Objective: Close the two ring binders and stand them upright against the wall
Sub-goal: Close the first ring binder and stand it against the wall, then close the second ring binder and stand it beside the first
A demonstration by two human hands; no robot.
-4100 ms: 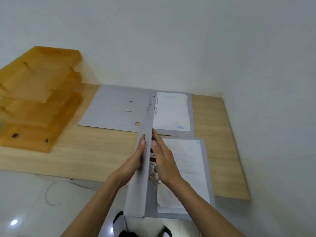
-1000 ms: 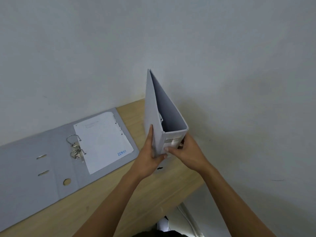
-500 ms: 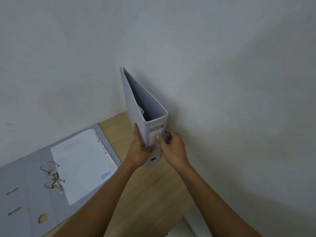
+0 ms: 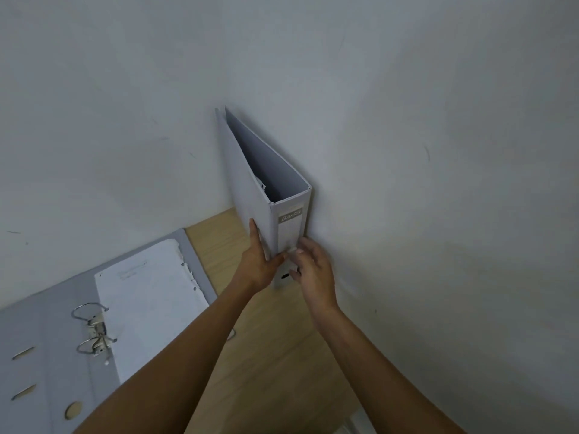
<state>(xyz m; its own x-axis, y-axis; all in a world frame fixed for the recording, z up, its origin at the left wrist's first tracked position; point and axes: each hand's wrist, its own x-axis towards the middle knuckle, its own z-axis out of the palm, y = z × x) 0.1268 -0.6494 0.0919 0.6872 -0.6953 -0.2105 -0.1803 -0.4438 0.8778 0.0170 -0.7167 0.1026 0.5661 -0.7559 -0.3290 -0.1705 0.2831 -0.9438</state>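
Note:
A closed grey ring binder [image 4: 250, 183] stands upright on the wooden table [image 4: 269, 355], in the corner against the right wall, spine with its label towards me. My left hand [image 4: 258, 261] presses flat on its left cover and holds the lower spine edge. My right hand [image 4: 313, 267] rests at the lower spine with fingers spread, only lightly touching. A second grey ring binder [image 4: 56, 349] lies open flat on the table at the left, metal rings up, with white punched sheets [image 4: 147, 299] on its right half.
White walls [image 4: 438, 183] meet in a corner right behind the standing binder. The table's front edge runs along the lower right, with floor below it.
The closed binder has been set down upright into the corner against the wall. My right hand has loosened from the spine and its fingers have spread.

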